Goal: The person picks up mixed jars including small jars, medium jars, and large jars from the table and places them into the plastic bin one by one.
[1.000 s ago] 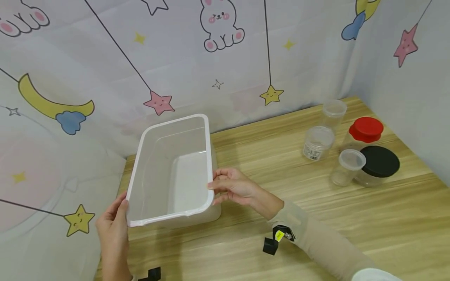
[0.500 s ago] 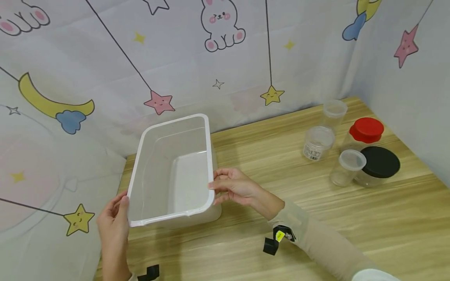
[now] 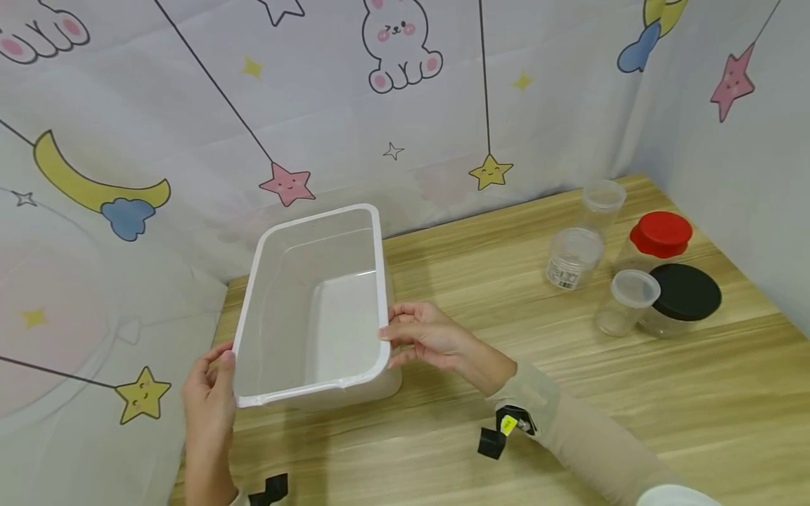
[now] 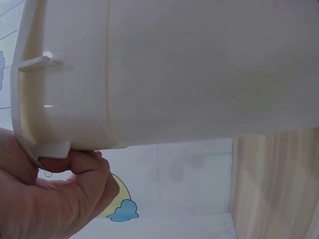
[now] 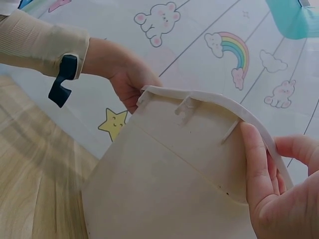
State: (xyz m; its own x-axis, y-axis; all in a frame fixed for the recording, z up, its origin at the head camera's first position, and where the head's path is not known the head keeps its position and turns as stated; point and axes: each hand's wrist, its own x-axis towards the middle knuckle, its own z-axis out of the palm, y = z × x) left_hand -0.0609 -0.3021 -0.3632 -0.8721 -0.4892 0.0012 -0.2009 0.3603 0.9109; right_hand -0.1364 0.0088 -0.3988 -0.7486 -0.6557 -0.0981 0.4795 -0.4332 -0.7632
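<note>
A white plastic tub (image 3: 278,323) with a rolled rim stands at the left of the table, and its inside holds nothing. At its near left corner my left hand (image 3: 209,400) grips the rim; in the left wrist view the curled fingers (image 4: 97,181) hook under that edge. My right hand (image 3: 433,337) pinches the right rim, thumb on top and the other fingers beneath. Both hands (image 5: 286,179) also show in the right wrist view, along with the tub's outer wall (image 5: 164,179).
Clear plastic jars stand at the right of the wooden table (image 3: 481,393): one with a red lid (image 3: 661,234), one with a black lid (image 3: 686,292), a small cup (image 3: 626,302), a labelled jar (image 3: 572,260) and a taller one (image 3: 603,200). A printed curtain (image 3: 354,126) hangs behind.
The tub's near rim and both hands have shifted slightly to the right. Both hands keep their hold, and the jars stay where they were.
</note>
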